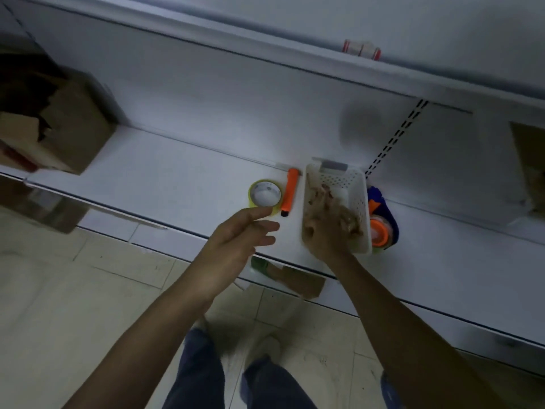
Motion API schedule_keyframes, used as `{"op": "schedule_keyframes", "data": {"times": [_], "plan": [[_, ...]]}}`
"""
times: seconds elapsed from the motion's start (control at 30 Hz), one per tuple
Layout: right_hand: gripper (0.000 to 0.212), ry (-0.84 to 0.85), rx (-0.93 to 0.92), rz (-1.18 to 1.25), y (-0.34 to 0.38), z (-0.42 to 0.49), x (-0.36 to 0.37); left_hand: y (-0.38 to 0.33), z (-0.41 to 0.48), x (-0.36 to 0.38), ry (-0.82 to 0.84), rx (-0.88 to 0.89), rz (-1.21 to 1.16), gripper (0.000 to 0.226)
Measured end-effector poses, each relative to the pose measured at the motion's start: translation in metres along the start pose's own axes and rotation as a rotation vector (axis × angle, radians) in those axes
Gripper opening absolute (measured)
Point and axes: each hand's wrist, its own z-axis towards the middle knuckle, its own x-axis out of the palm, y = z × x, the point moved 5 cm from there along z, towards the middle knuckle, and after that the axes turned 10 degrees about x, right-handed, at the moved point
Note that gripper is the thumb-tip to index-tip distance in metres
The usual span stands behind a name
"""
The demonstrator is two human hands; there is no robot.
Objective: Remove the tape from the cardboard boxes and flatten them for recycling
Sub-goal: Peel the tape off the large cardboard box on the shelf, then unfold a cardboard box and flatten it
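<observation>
My right hand (327, 228) reaches into a white perforated basket (358, 196) on the shelf. Its blurred fingers are stretched among brown tape scraps (320, 191) lying inside. My left hand (236, 240) hovers with spread, relaxed fingers over the shelf's front edge, holding nothing. Its fingertips are just short of a yellow-green tape roll (264, 194). An orange utility knife (289, 191) lies between the roll and the basket. An open cardboard box (70, 128) stands on the shelf at far left.
A white shelf (177, 175) runs across the view, with another shelf above. An orange and blue tape dispenser (382, 222) sits right of the basket. Cardboard (530, 160) leans at far right. A cardboard piece (298, 280) and another box (50, 211) sit below the shelf. Tiled floor lies underfoot.
</observation>
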Motion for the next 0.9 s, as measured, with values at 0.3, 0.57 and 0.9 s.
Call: {"op": "schedule_keyframes", "data": {"times": [0.3,0.57,0.9], "plan": [[0.024,-0.384,0.056,0.514,0.015,-0.039,-0.061,-0.021,-0.004,-0.015,-0.094,0.201,0.054,0.022],[0.021,-0.441,-0.499,0.997,0.213,-0.174,-0.138,-0.077,-0.061,-0.11,-0.261,0.592,0.414,0.041],[0.018,-0.49,-0.968,1.058,0.443,-0.308,-0.179,-0.13,-0.232,-0.325,-0.459,0.87,0.538,0.041]]}}
